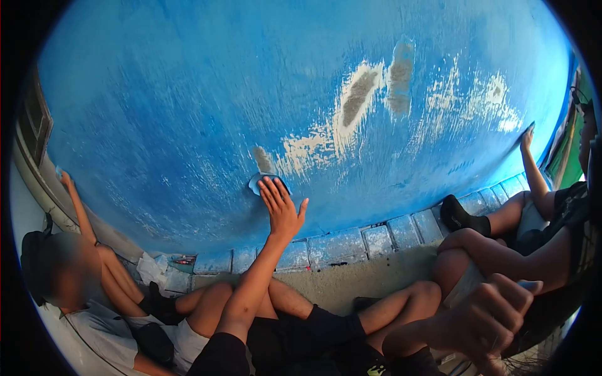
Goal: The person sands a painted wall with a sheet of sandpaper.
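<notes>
The person's left hand (280,210) lies flat, fingers nearly straight and thumb held out to the side, pressing a thin, blue-grey sheet with a dark right edge (256,182) against a broad, blue-painted wall (188,94); it covers the sheet rather than clamping it. The right hand (492,316) is raised close to the camera, well apart from the left, its fingers bent; whether anything is in it I cannot tell. Just above the sheet is a small, bare grey patch (262,160), and up and to the right runs a ragged band of white streaks (310,147) leading to a long, slanted grey patch with a white border (359,97). Beside that stands an upright grey strip (400,78), with more scratchy white streaks (470,94) farther right. Judging by this surface, the work looks partly done: the blue is worn through in these places and finely scuffed around the sheet, while most of the wall, especially its upper part, keeps its coat. Along the wall's foot runs a row of paint-smeared, whitish-blue blocks (335,249). Farther out, a seated person in a grey shirt (110,329) at the left and another in dark clothes (558,225) at the right each reach an arm to the wall.
</notes>
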{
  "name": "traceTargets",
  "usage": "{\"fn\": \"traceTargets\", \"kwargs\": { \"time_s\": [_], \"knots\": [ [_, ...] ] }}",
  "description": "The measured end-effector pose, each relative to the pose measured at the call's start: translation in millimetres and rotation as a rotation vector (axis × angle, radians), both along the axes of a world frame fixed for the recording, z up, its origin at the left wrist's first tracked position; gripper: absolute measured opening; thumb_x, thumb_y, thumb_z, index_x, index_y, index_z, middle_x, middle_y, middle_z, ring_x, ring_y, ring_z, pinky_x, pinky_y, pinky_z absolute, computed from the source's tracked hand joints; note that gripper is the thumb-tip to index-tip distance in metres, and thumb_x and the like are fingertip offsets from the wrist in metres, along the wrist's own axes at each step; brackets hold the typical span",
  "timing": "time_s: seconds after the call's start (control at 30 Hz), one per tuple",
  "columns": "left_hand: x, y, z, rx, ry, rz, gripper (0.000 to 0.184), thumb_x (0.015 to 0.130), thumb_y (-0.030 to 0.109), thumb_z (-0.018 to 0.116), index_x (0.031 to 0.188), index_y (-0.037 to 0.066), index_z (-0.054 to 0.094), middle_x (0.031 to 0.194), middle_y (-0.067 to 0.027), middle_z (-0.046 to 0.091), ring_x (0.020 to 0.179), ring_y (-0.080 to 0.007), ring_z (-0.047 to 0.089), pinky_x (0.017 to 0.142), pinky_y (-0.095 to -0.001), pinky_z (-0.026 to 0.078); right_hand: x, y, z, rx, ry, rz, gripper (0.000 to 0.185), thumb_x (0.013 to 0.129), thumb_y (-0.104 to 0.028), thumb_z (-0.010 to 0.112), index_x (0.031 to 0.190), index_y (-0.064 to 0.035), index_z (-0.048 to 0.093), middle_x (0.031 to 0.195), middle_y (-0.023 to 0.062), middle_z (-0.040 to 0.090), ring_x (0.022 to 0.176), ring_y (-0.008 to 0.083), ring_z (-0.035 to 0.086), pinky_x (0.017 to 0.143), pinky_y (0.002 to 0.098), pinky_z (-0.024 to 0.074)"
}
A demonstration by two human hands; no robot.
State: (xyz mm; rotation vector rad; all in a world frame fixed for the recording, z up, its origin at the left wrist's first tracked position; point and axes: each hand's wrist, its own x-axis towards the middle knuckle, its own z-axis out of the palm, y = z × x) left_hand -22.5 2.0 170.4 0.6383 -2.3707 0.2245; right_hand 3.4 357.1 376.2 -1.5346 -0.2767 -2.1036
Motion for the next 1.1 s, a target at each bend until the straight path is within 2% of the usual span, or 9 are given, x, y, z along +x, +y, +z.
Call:
{"fn": "traceTargets", "kwargs": {
  "time_s": [0.17, 0.27, 0.33, 0.43, 0.53, 0.7, 0.77, 0.9, 1.1],
  "knots": [
    [-7, -21, 23, -0.048, 0.147, -0.080, 0.091, 0.094, 0.053, 0.038, 0.142, -0.013, -0.001, 0.147, -0.0350, -0.009, 0.136, -0.0524, -0.011, 0.109, -0.0607, 0.000, -58, -35, -127, 0.353, -0.204, -0.124, 0.046, 0.091, -0.042, 0.046, 0.067, -0.0037, 0.051, 0.062, 0.0094, 0.050, 0.057, 0.0204, 0.047, 0.076, 0.0530, 0.0502],
    [-16, -28, 99, -0.178, 0.351, -0.187, 0.088, 0.094, 0.053, 0.036, 0.144, -0.009, -0.001, 0.149, -0.0320, -0.009, 0.137, -0.0508, -0.011, 0.109, -0.0598, -0.002, -67, -64, -242, 0.684, -0.426, -0.349, 0.036, 0.089, -0.035, 0.044, 0.067, -0.0071, 0.048, 0.058, 0.0055, 0.045, 0.053, 0.0176, 0.043, 0.063, 0.0392, 0.0466],
    [-21, -35, 153, -0.240, 0.398, -0.203, 0.087, 0.094, 0.053, 0.038, 0.145, -0.007, 0.001, 0.150, -0.0306, -0.008, 0.138, -0.0490, -0.009, 0.110, -0.0585, -0.003, -73, -61, -291, 0.906, -1.125, -0.409, 0.033, 0.089, -0.034, 0.044, 0.067, -0.0103, 0.045, 0.053, 0.0024, 0.039, 0.048, 0.0140, 0.035, 0.052, 0.0303, 0.0320],
    [-21, -40, 195, -0.246, 0.444, -0.221, 0.087, 0.093, 0.053, 0.039, 0.145, -0.006, 0.004, 0.151, -0.0298, -0.003, 0.139, -0.0477, -0.006, 0.111, -0.0575, -0.001, -84, -47, -283, 0.857, -0.868, -0.467, 0.031, 0.089, -0.035, 0.044, 0.069, -0.0115, 0.045, 0.055, 0.0013, 0.040, 0.047, 0.0129, 0.036, 0.053, 0.0311, 0.0320],
    [-22, -32, 159, -0.254, 0.448, -0.170, 0.087, 0.092, 0.054, 0.040, 0.145, -0.007, 0.007, 0.151, -0.0299, 0.000, 0.139, -0.0471, -0.003, 0.111, -0.0573, 0.003, -100, -49, -268, 0.839, -0.869, -0.479, 0.031, 0.090, -0.034, 0.044, 0.069, -0.0117, 0.045, 0.055, 0.0017, 0.040, 0.046, 0.0128, 0.034, 0.052, 0.0307, 0.0300],
    [-8, -1, -25, 0.005, 0.184, -0.076, 0.089, 0.093, 0.053, 0.040, 0.144, -0.010, 0.004, 0.148, -0.0345, -0.004, 0.137, -0.0510, -0.005, 0.110, -0.0594, 0.004, -100, -55, -287, 0.898, -0.966, -0.434, 0.028, 0.089, -0.034, 0.046, 0.070, -0.0131, 0.046, 0.058, 0.0009, 0.044, 0.048, 0.0134, 0.037, 0.051, 0.0308, 0.0297],
    [-1, 4, -60, 0.075, 0.092, -0.053, 0.089, 0.093, 0.052, 0.040, 0.143, -0.011, 0.002, 0.148, -0.0353, -0.006, 0.137, -0.0516, -0.007, 0.110, -0.0600, 0.003, -93, -58, -297, 0.926, -0.939, -0.435, 0.029, 0.089, -0.034, 0.046, 0.070, -0.0126, 0.046, 0.058, 0.0011, 0.043, 0.047, 0.0132, 0.036, 0.051, 0.0302, 0.0299],
    [1, 6, -44, 0.139, 0.068, -0.034, 0.089, 0.093, 0.052, 0.039, 0.142, -0.013, 0.003, 0.148, -0.0353, -0.006, 0.136, -0.0525, -0.007, 0.109, -0.0611, 0.001, -82, -65, -295, 0.994, -0.863, -0.482, 0.029, 0.089, -0.032, 0.046, 0.069, -0.0112, 0.045, 0.058, 0.0021, 0.043, 0.048, 0.0139, 0.036, 0.051, 0.0307, 0.0300],
    [-27, -21, 114, -0.077, 0.479, -0.089, 0.089, 0.093, 0.054, 0.036, 0.143, -0.010, -0.001, 0.149, -0.0334, -0.008, 0.137, -0.0506, -0.010, 0.109, -0.0604, -0.004, -91, -74, -305, 1.050, -0.748, -0.515, 0.030, 0.089, -0.033, 0.046, 0.071, -0.0093, 0.047, 0.057, 0.0037, 0.043, 0.050, 0.0159, 0.039, 0.052, 0.0318, 0.0309]
  ]
}}
